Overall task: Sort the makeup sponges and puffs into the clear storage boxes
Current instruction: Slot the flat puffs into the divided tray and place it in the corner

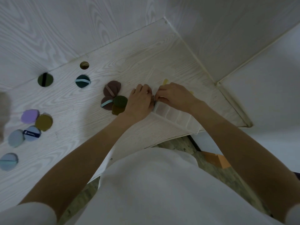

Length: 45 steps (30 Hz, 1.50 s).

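Head view: both my hands meet at the clear storage box (175, 116) corner, left fingers (148, 95) and right fingers (159, 99) pinched together on something small I cannot identify, puffs (113, 98) waiting just beside on the desk (73, 103)

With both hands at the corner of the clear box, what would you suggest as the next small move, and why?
Probably get the clear box open: both the left hand and right hand pinch at its far corner, its compartments look empty, and the puffs lie loose on the table.
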Each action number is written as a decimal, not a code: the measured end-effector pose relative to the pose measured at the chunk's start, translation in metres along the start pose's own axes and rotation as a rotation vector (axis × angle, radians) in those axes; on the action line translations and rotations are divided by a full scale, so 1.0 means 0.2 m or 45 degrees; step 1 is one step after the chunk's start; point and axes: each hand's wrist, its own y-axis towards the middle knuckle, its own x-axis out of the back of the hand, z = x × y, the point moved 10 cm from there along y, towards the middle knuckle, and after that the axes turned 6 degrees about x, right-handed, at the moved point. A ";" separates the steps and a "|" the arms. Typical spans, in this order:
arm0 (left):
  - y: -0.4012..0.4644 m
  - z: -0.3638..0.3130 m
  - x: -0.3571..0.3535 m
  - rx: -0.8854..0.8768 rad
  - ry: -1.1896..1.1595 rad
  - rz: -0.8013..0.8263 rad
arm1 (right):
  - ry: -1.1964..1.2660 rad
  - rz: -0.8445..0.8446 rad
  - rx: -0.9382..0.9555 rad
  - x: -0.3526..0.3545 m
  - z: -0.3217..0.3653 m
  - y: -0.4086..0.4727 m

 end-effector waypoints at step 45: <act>-1.05 1.77 0.26 1.180 -0.693 -0.441 | 0.109 0.191 -0.221 -0.49 0.55 1.17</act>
